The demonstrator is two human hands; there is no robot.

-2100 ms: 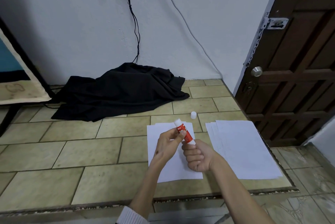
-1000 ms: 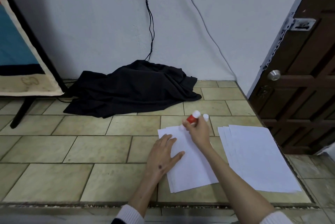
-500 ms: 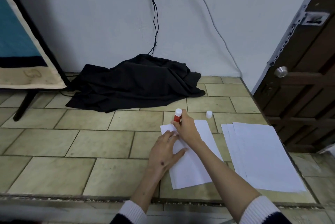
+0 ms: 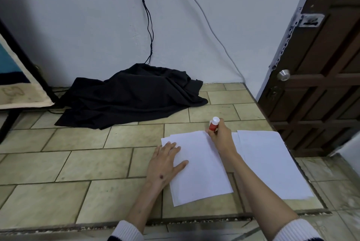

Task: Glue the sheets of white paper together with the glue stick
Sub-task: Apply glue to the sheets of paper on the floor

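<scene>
Left hand point(image 4: 165, 162) flat, fingers spread, on white sheet point(image 4: 198, 166); right hand point(image 4: 221, 135) grips glue stick point(image 4: 213, 124) upright at sheet's far edge.

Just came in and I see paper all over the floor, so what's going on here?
A person is gluing sheets of paper on the tiled floor. The left hand lies flat on a small stack of white sheets, holding it down. The right hand grips a red glue stick, its working end down at the far edge of the top sheet. Another pile of white sheets lies to the right.
</scene>
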